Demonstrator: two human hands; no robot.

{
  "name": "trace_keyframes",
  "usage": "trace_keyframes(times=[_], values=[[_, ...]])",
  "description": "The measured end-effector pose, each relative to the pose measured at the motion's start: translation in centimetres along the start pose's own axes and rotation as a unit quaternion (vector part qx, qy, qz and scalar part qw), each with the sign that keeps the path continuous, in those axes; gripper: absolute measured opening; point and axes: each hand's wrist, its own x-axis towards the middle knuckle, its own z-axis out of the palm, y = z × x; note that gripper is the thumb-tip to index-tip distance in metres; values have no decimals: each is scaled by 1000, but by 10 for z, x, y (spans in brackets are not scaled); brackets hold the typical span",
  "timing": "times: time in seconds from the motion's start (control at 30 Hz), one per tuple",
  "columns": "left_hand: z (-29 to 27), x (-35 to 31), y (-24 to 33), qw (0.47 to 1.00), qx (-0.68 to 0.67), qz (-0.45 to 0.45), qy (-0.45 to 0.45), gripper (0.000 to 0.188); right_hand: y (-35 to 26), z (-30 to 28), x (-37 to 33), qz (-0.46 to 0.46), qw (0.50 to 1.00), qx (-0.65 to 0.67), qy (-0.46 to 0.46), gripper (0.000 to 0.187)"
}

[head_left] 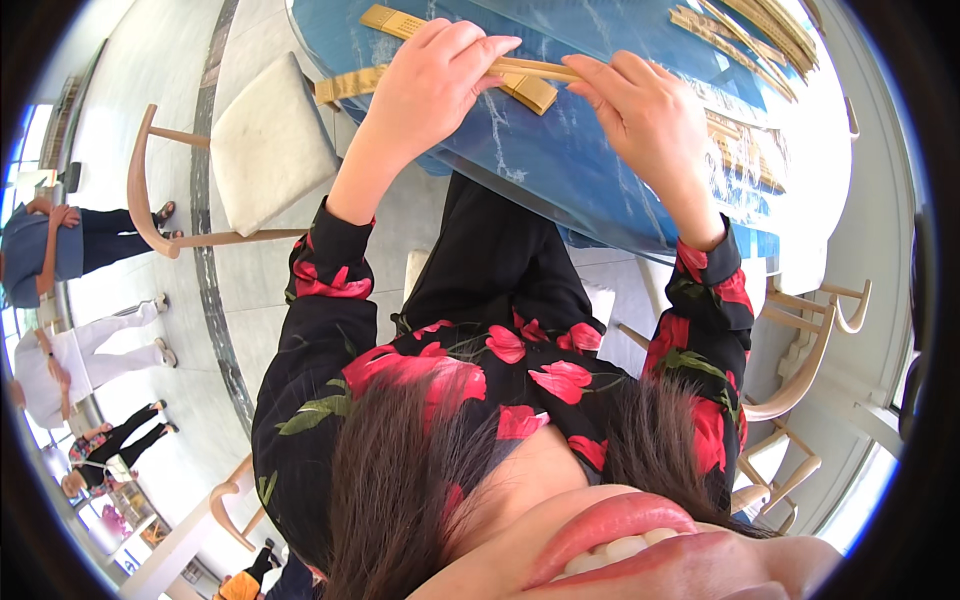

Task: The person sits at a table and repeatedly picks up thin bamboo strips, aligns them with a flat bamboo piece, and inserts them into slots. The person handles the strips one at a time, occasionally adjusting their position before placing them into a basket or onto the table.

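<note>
Wooden chopsticks (540,69) stretch between my two hands above the table edge. My left hand (428,85) pinches their left end, with the thumb and index finger extended along them. At the other end, my right hand (648,115) grips them between thumb and fingers. Just beneath lies a flat gold packet (530,93), partly covered by the chopsticks and my left hand. Another gold packet (350,84) pokes out left of my left wrist, and a third gold strip (392,20) lies beyond the hand.
A blue marbled cover (485,140) lies over the round table. Loose chopsticks (735,38) and gold packets (748,152) lie on its right side. A cushioned wooden chair (272,145) stands at left, more chairs (800,370) at right. Several people stand far left.
</note>
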Motion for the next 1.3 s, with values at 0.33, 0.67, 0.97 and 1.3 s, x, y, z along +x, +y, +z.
trace_keyframes(times=[0.33, 0.67, 0.97, 1.3], values=[[2, 8, 3, 963, -235, -129, 33, 18, -2, 8, -7, 21, 999, -38, 18, 21], [13, 27, 21, 991, -54, -42, 115, 10, -14, 15, -11, 21, 995, -79, 48, 19], [46, 7, 67, 906, -251, -197, 279, 13, -4, 13, -9, 216, 969, 109, 54, 20], [33, 38, 48, 520, -759, -242, 308, 35, -37, 0, -8, 270, 826, 478, -129, 31]])
